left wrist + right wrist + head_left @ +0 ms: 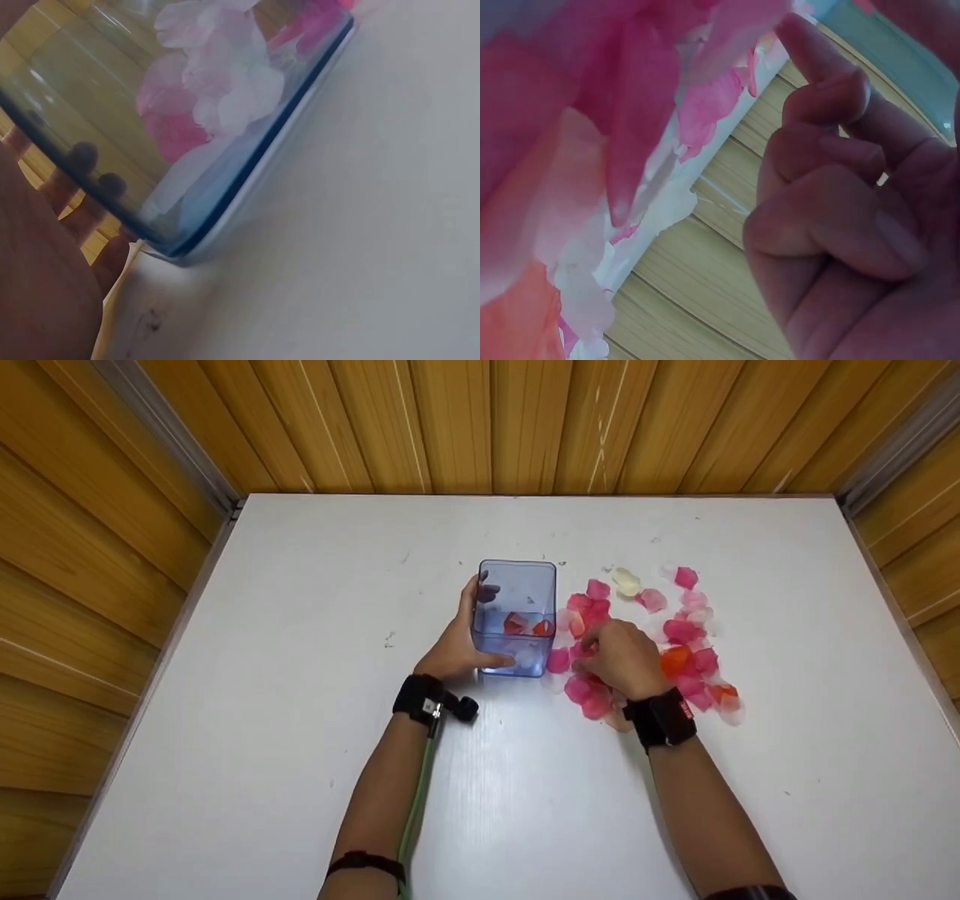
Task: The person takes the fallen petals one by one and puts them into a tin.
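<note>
A see-through bluish plastic box (516, 656) stands left of a spread of artificial petals (682, 630) on the white table. My left hand (454, 649) grips it, fingers along its far left side and thumb across the near wall. Red and orange petals (514, 623) show inside; through the wall in the left wrist view, white and pink petals (232, 90) appear. My right hand (622, 656) is low over the pink petals next to the box. In the right wrist view its index fingertip overlaps a petal edge (739, 37), with the other fingers curled; I cannot tell if it pinches one.
The white table (315, 660) has wood-pattern panels (525, 427) behind it and at both sides. A pale yellow petal (626, 582) lies toward the back of the spread. A green cable (420, 795) runs along the left forearm from a wrist camera (466, 709).
</note>
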Demonstrator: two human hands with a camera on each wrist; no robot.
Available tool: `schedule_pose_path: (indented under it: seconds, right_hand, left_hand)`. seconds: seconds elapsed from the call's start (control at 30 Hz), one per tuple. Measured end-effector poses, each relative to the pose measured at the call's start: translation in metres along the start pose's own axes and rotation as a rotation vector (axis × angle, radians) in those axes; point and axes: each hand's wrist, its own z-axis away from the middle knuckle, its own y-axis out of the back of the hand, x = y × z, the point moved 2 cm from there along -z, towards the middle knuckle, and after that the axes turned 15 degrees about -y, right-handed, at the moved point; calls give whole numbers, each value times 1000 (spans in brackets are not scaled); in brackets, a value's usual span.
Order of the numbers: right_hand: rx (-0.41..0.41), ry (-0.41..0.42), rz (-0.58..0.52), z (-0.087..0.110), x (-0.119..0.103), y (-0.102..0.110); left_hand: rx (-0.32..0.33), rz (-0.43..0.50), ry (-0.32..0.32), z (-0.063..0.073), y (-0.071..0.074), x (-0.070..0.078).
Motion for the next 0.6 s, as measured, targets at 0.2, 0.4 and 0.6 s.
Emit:
schedule_pose_path:
  seconds: [0.2, 0.4, 0.6]
  right_hand:
    - [31, -19, -26, 0, 2, 5]
    - [142, 64, -58, 2, 1, 16]
    - [372, 242, -230, 16, -10, 22]
  left_hand:
    - [-3, 7, -9, -1, -1, 0]
    - [1, 19, -30, -1, -1, 0]
    - [0, 16, -28, 0, -1, 0]
